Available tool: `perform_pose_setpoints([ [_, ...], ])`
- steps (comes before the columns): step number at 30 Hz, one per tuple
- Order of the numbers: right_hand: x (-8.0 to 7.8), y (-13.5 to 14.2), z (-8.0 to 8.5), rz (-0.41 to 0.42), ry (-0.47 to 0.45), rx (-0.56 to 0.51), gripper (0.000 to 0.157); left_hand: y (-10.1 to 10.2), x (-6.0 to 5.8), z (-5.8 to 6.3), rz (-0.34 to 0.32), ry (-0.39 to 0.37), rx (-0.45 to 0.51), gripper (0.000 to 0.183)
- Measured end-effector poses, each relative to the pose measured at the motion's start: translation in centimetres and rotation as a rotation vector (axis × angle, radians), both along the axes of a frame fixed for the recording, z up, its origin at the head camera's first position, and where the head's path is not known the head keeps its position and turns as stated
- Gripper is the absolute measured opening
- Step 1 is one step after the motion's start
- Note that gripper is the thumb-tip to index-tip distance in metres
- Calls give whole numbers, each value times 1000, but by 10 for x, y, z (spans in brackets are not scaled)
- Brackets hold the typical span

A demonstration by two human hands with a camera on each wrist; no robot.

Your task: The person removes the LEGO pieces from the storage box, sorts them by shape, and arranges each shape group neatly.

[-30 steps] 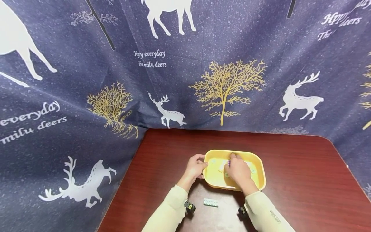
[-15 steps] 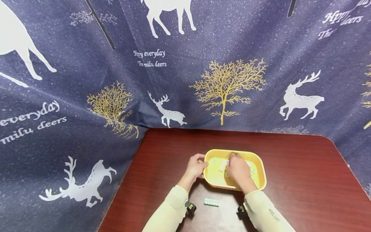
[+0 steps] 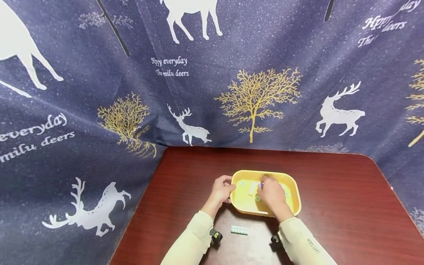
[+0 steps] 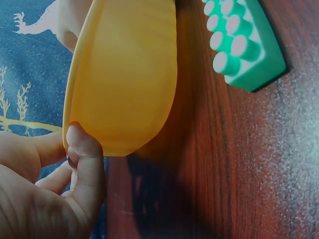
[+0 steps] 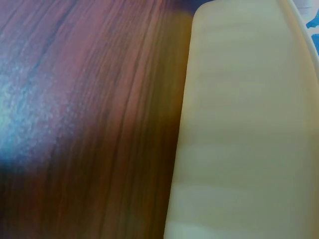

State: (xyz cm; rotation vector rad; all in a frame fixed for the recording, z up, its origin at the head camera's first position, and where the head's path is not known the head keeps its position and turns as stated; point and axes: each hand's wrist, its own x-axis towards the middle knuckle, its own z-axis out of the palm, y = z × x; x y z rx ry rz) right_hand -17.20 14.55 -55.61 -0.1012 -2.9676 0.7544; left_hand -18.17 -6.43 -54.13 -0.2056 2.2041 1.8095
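Observation:
My left hand (image 3: pixel 221 190) pinches the left end of a yellow plastic bin (image 3: pixel 243 210), thumb inside the rim and fingers outside. The left wrist view shows the thumb (image 4: pixel 84 144) over that rim. My right hand (image 3: pixel 273 193) reaches down into the bin, with a small purple piece (image 3: pixel 260 185) between finger and thumb; its shape is mostly hidden. Near it in the bin lie a pale yellow piece (image 3: pixel 253 188) and several small green round pieces (image 3: pixel 257 198). The right wrist view shows only the bin's outer wall (image 5: pixel 244 124), not the hand.
A green studded toy brick (image 3: pixel 239 230) lies on the reddish-brown table (image 3: pixel 195 162), between my forearms and in front of the bin. A dark blue deer-print cloth (image 3: pixel 205 92) hangs behind and left of the table.
The head view has shifted slightly. Both hands stay in place at the bin, with only slight finger movement in the right hand beside the purple piece.

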Motion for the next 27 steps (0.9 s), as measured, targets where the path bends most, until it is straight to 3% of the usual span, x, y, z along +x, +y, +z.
perform_pose_setpoints([
  [9, 2, 1, 3, 18, 81, -34, 17, -2, -2, 1, 0, 2, -12, 38],
  [15, 5, 2, 9, 74, 83, -36, 23, -1, -1, 0, -3, -5, -9, 39],
  [27, 15, 5, 16, 179, 172, -70, 26, -2, 1, 0, -6, 6, -4, 41],
])
